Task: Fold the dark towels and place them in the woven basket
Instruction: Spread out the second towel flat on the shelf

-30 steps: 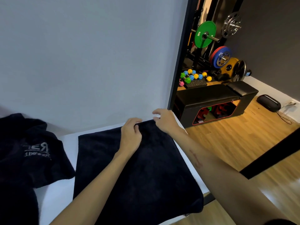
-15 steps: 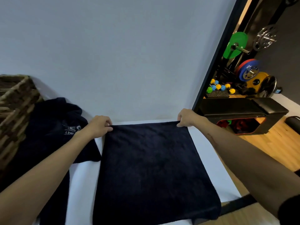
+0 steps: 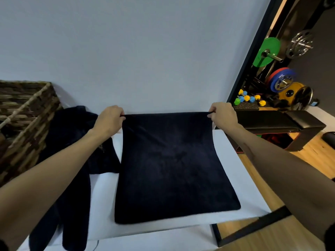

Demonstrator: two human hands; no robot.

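Note:
A dark folded towel [image 3: 172, 165] lies on the white table [image 3: 241, 180], its far edge lifted off the surface. My left hand [image 3: 108, 120] pinches the far left corner and my right hand [image 3: 223, 115] pinches the far right corner, stretching the edge taut between them. A second dark towel [image 3: 76, 142] lies crumpled to the left, draped over the table's front edge. The woven basket [image 3: 27, 113] stands at the far left against the wall.
A pale wall runs right behind the table. To the right, past a black frame [image 3: 253, 51], are a black bench [image 3: 282, 122], weight plates [image 3: 268, 51], small coloured dumbbells [image 3: 248, 98] and a wooden floor [image 3: 317, 153].
My hands moved apart from the middle of the far edge out to its two corners, then lifted that edge off the table. The view swung left, bringing the basket in.

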